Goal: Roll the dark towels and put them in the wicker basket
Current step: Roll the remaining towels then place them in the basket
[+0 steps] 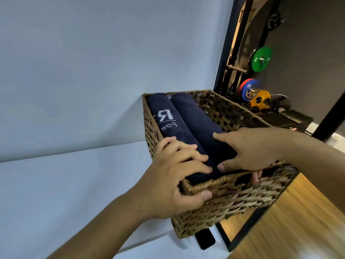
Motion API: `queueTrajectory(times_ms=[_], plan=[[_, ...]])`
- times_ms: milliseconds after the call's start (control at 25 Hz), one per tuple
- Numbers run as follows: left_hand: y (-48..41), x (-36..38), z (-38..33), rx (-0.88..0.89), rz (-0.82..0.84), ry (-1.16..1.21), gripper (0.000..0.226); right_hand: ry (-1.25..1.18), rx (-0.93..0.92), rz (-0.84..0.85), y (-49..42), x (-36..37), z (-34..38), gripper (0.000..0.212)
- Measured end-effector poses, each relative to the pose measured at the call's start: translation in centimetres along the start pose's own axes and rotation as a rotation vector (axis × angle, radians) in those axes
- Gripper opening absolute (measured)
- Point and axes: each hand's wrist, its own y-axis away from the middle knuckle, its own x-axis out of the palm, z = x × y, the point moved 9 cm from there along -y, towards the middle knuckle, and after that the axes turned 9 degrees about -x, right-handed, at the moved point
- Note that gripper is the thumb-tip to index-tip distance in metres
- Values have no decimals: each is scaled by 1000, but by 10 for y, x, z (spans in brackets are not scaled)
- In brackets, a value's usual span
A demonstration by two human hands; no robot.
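Observation:
Two rolled dark navy towels lie side by side along the left of the wicker basket. The left towel shows a white logo; the right towel is plain. My left hand grips the basket's near left corner, thumb outside on the weave and fingers lying over the near end of the left towel. My right hand grasps the near end of the right towel, thumb on one side and fingers on the other, fingertips showing through the basket's handle gap.
The basket stands at the right end of a white shelf against a pale wall. A black phone lies under its near corner. Right of a black frame are wooden floor and a rack with coloured weight plates.

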Motion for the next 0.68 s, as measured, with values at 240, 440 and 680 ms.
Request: queueTrajectory(times_ms=[240, 440, 680], plan=[[6, -2, 3, 10, -87, 61, 40, -143, 86, -90, 6, 9, -3, 68], [24, 5, 9, -156, -187, 273, 57, -119, 153, -911, 46, 19, 2, 53], [56, 25, 4, -347, -260, 491, 78, -217, 192, -1222, 63, 74, 19, 54]])
